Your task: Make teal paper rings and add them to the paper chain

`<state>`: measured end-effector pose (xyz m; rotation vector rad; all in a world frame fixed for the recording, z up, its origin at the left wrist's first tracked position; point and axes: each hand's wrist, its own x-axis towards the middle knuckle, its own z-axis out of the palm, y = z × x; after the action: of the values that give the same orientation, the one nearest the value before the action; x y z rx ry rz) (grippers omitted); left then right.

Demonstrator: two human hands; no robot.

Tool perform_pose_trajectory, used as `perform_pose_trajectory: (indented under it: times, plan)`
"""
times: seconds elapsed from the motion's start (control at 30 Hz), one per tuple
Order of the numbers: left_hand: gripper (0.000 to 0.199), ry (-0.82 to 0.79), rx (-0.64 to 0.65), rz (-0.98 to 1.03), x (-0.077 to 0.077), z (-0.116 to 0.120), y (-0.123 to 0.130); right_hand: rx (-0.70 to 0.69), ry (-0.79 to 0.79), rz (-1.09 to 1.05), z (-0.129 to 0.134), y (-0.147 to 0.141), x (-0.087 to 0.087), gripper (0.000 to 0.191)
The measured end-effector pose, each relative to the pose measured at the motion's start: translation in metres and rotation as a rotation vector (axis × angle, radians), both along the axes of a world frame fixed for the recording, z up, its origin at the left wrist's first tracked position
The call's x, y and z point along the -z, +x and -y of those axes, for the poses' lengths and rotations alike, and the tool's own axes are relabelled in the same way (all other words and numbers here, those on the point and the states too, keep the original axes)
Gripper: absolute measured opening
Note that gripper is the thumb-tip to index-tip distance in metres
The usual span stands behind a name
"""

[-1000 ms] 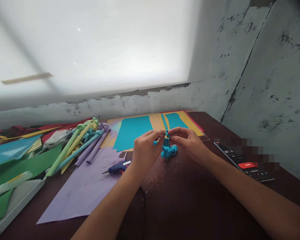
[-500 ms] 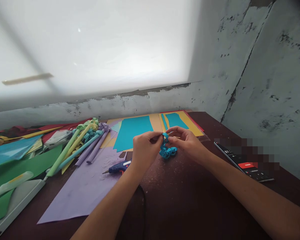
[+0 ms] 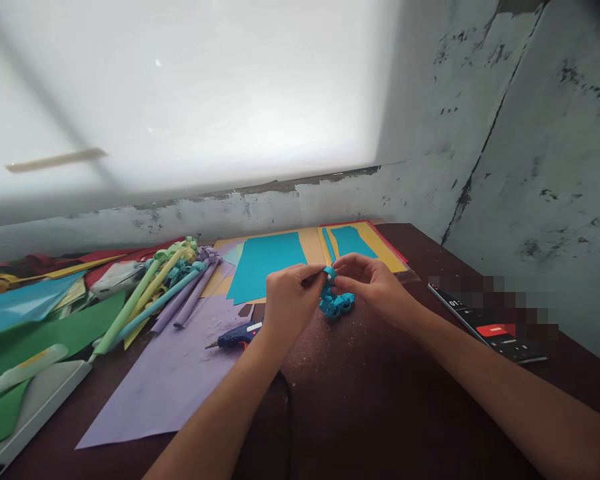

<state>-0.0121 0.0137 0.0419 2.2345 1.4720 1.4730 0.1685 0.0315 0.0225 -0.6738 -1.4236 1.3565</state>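
Observation:
A curled blue paper strip (image 3: 331, 273) is pinched between my two hands above the table. My left hand (image 3: 295, 293) grips it from the left, thumb and forefinger closed. From the other side, the fingertips of my right hand (image 3: 373, 283) close on the same strip. Below them hangs or rests a cluster of blue paper curls (image 3: 337, 305); whether it touches the table I cannot tell. A dark blue glue gun (image 3: 235, 335) lies left of my left wrist, its body partly hidden by the forearm.
Blue paper sheets (image 3: 270, 263) lie at the back on orange and yellow paper. Rolled paper stems with curled tops (image 3: 180, 267) are piled at left beside a lilac sheet (image 3: 165, 380). A phone (image 3: 485, 327) lies at right. A dark cord (image 3: 287, 413) runs toward me.
My right fingers have shifted slightly and closed in a little on the blue strip. Everything else stays the same.

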Motion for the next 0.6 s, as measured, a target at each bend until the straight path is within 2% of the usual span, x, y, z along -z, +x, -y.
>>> perform_pose_trajectory:
  times: [0.2, 0.43, 0.5, 0.6]
  plan:
    - [0.017, 0.011, -0.031, -0.106, 0.0046, -0.0048, -0.0009, 0.026, -0.004, -0.007, -0.0009, -0.0003, -0.0001, 0.032]
    - [0.019, 0.082, 0.037, -0.221, 0.0051, -0.0026, -0.0022, 0.059, 0.011, 0.048, 0.0009, -0.0005, -0.0029, 0.030]
    - [0.017, 0.029, 0.070, -0.150, 0.0027, -0.0016, 0.0001, 0.061, -0.018, 0.012, -0.0012, 0.0006, -0.0019, 0.030]
    - [0.017, -0.172, 0.202, 0.080, -0.0024, -0.0011, 0.0021, 0.062, -0.097, -0.080, -0.0054, 0.0026, -0.0003, 0.031]
